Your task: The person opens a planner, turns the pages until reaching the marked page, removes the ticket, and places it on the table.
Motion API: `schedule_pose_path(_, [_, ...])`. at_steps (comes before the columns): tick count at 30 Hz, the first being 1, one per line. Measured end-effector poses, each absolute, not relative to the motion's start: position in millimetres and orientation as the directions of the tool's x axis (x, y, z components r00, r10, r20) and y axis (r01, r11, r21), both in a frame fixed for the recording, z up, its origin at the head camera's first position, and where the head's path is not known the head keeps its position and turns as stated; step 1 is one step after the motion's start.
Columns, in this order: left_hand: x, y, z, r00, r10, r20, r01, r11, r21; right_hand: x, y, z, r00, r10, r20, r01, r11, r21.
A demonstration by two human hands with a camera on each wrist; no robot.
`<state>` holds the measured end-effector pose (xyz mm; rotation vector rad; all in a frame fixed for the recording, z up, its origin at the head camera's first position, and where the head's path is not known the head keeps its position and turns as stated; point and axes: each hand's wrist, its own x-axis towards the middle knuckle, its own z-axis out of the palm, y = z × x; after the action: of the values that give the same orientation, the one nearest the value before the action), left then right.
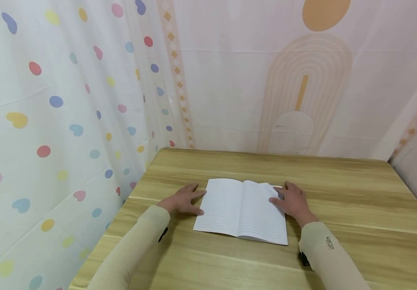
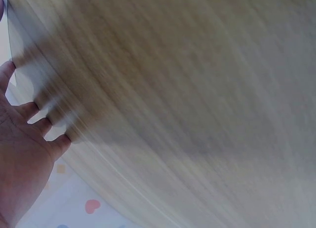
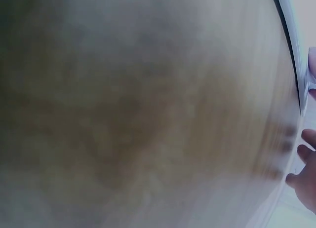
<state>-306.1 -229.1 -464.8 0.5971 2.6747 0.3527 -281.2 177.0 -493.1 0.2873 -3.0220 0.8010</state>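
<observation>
A notebook (image 1: 224,205) with ruled white pages lies spread flat on the wooden table. My left hand (image 1: 184,200) rests at its left edge, thumb and index fingertips on the page margin; the other fingers are spread on the tabletop in the left wrist view. At the upper right edge, my right hand (image 1: 292,201) pinches the right page (image 1: 261,209) between thumb and index finger. That page's top corner bends up slightly, and a dark grey patch shows beside the fingers. In the right wrist view the pages' edge (image 3: 291,35) runs up to the thumb and index finger.
The wooden table (image 1: 357,193) extends around the notebook on all sides. A curtain with coloured dots (image 1: 67,121) hangs along the left, and a pale patterned curtain (image 1: 226,100) hangs behind the far edge. Dark wrist devices show under both sleeves.
</observation>
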Motion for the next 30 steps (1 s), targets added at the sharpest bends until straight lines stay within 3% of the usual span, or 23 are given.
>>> schedule_pose_path(11, [-306, -229, -465, -0.839, 0.448, -0.309, 0.347, 0.878, 0.329, -284, 174, -494, -0.973, -0.128, 0.192, -0.213, 0.817, -0.536])
schedule_pose_path(19, [-306, -230, -465, -0.846, 0.436, -0.309, 0.334, 0.883, 0.329, -285, 171, -486, -0.992, -0.052, 0.119, -0.119, 0.721, -0.683])
schedule_pose_path(30, [-307, -230, -466, -0.845, 0.437, -0.307, 0.335, 0.882, 0.332, -285, 170, -474, -0.995, 0.008, 0.103, -0.078, 0.596, -0.800])
